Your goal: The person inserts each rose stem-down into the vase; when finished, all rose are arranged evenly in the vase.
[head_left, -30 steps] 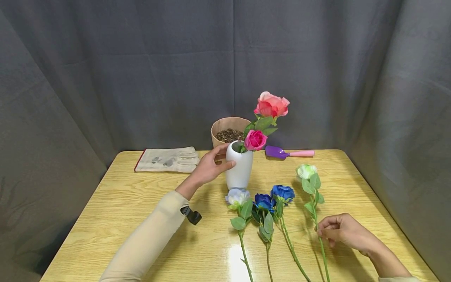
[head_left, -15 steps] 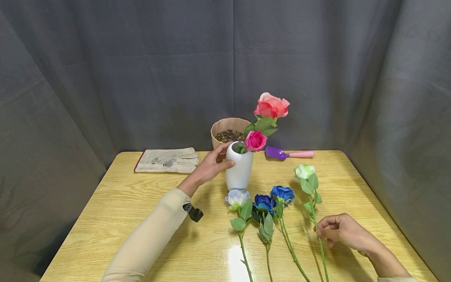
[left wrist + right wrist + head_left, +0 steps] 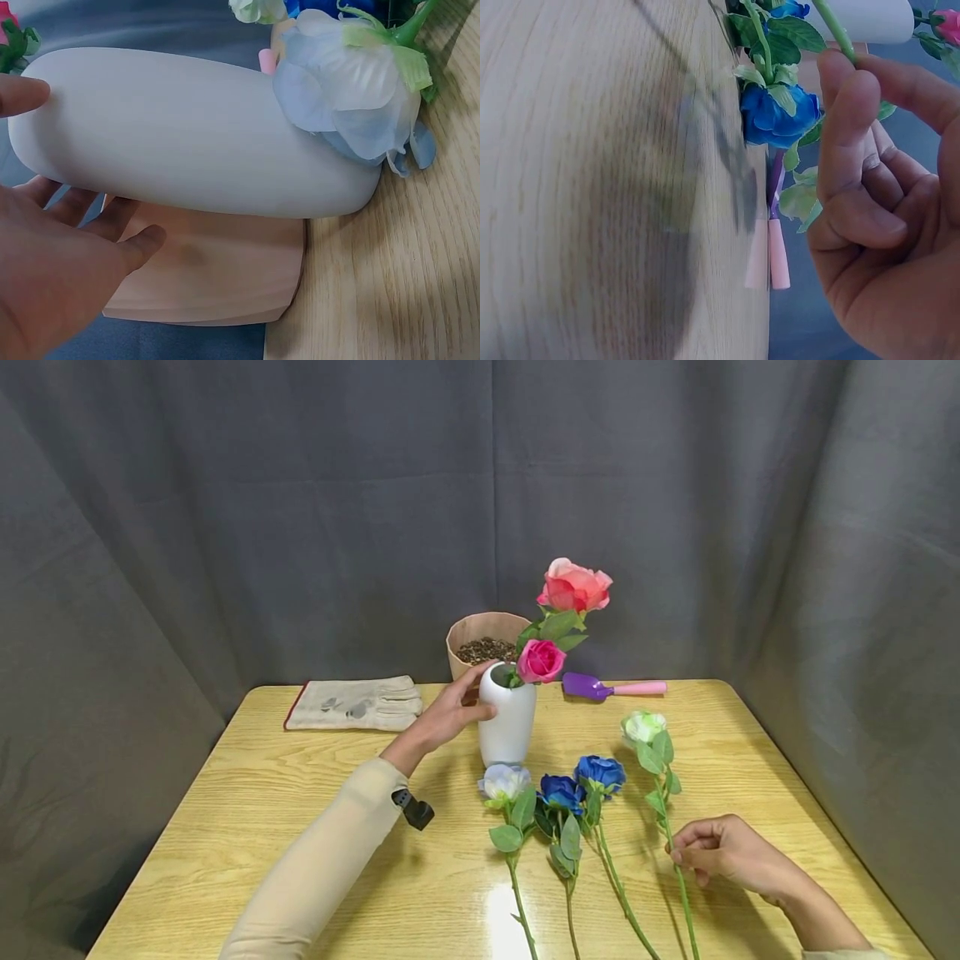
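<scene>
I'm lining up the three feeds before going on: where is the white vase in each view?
Head: the white vase stands upright at table centre, the left hand on its left side.
Left wrist: the white vase fills the upper middle, lying sideways in the picture, fingers touching its left end.
Right wrist: only a sliver of the white vase at the top edge.
Shared landmark: the pink trowel handle.
</scene>
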Demonstrator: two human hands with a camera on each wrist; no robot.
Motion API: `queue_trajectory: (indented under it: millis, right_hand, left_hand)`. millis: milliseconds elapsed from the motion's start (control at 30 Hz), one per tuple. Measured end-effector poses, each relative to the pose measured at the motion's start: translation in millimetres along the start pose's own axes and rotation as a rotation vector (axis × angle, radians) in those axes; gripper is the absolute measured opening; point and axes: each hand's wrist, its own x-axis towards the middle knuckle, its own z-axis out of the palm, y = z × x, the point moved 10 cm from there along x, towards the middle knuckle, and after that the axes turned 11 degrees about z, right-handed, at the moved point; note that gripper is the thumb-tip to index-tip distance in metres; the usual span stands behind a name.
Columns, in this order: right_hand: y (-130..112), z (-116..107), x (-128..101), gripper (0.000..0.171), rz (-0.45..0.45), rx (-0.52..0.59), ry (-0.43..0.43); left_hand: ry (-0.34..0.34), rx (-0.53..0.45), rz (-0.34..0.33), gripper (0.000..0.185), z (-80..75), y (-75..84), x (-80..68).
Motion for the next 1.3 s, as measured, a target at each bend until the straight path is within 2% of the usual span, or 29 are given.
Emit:
queue_trajectory:
  millis: [267, 400, 667, 867, 1000, 1300]
  right_hand:
    - [-1, -1, -1, 0.027, 0.003, -0.018, 0.017]
    - [0, 0, 0, 0.030, 0.011, -0.030, 0.029]
    - [2, 3, 2, 0.031, -0.011, -0.036, 0.038]
    - [3, 4, 4, 0.032, -0.028, -0.022, 0.048]
    - [1, 1, 5, 0.032, -0.031, -0.030, 0.081]
    - [-3, -6, 7, 0.033, -0.018, -0.046, 0.213]
  left_hand:
    - [0.001, -0.054, -0.010, 0.072, 1.0, -2.8, 0.8]
    - [0.015, -0.044, -0.015, 0.071, 0.9, -3.8, -0.8]
    - [0.091, 0.026, -0.023, 0.074, -2.8, -4.7, -6.6]
    - [0.155, 0.102, -0.066, 0.078, -4.1, -3.2, -14.0]
    - [0.205, 0.158, -0.084, 0.081, -3.6, -2.3, -16.3]
    - [0.306, 0.236, -0.038, 0.082, 0.0, 4.1, -21.8]
